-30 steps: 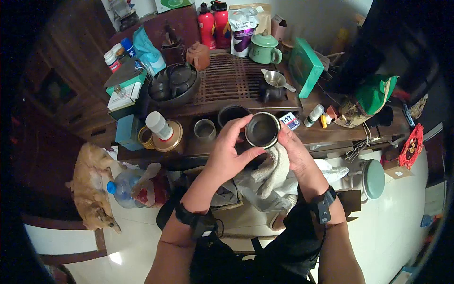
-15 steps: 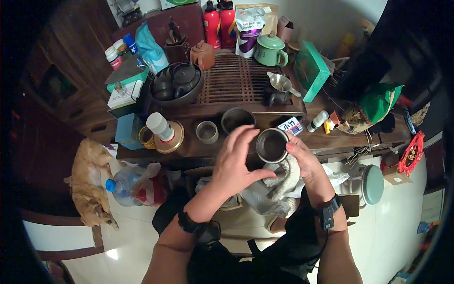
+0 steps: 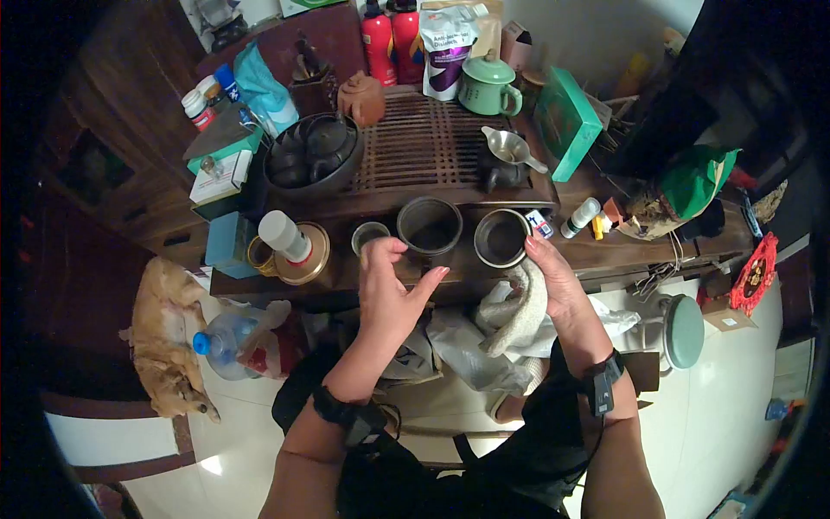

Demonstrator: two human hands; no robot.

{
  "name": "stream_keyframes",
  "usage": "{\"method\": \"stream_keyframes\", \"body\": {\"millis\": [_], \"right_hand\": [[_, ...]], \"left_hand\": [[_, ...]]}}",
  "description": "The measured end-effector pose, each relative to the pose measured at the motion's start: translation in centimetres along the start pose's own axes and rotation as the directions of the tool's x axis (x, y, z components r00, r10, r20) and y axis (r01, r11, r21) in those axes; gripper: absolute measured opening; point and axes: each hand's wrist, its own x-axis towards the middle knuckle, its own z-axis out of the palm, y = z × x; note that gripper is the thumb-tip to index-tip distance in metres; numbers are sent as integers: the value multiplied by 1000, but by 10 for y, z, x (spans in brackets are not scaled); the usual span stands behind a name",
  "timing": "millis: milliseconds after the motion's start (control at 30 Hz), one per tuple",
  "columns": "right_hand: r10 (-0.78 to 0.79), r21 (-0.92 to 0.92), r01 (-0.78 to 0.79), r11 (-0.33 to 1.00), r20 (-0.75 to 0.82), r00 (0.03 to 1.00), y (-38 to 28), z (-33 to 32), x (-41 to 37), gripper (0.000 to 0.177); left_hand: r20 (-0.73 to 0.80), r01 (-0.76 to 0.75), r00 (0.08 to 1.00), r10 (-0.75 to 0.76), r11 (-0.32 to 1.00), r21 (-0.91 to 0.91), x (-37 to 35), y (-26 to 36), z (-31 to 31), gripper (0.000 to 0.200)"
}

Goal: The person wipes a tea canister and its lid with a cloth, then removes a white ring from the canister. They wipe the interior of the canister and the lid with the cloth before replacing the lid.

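Observation:
My right hand (image 3: pixel 558 285) grips the right rim of a dark round cup (image 3: pixel 501 239) over the table's front edge, and a pale cloth (image 3: pixel 520 316) hangs below it from the same hand. My left hand (image 3: pixel 391 290) holds nothing; its thumb and fingers are apart, just below a larger dark bowl (image 3: pixel 430 227). A small grey cup (image 3: pixel 370 235) stands behind the left fingertips, partly hidden by them.
A slatted tea tray (image 3: pixel 424 138) bears a metal strainer (image 3: pixel 508 147) and a green lidded mug (image 3: pixel 489 84). To the left are a basin of dark teapots (image 3: pixel 313 156) and a white cylinder (image 3: pixel 285 236). A dog (image 3: pixel 169 337) lies on the floor at left.
My left hand has moved left and down, away from the cup in my right hand. That cup has moved up a little, over the small printed box.

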Motion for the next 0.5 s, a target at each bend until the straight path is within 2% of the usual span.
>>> {"method": "stream_keyframes", "body": {"millis": [67,167,200,300,433,500], "right_hand": [[19,19,-18,1000,-22,1000,1,1,0,45],[6,1,-6,1000,8,1000,7,1,2,47],[4,-24,-3,1000,35,999,10,-1,3,48],[5,-84,3,996,97,995,20,0,5,50],[23,-177,-7,984,88,996,25,6,4,56],[21,-233,-4,972,72,997,26,4,5,57]], "left_hand": [[-60,-93,994,97,994,55,4,7,-2,47],[-32,-287,954,297,942,176,6,16,-4,42],[10,-290,957,290,953,89,5,20,-3,34],[93,-343,933,347,937,-64,2,30,2,32],[140,-406,898,417,908,-103,0,31,4,18],[169,-381,901,400,915,-135,2,28,4,15]]}}
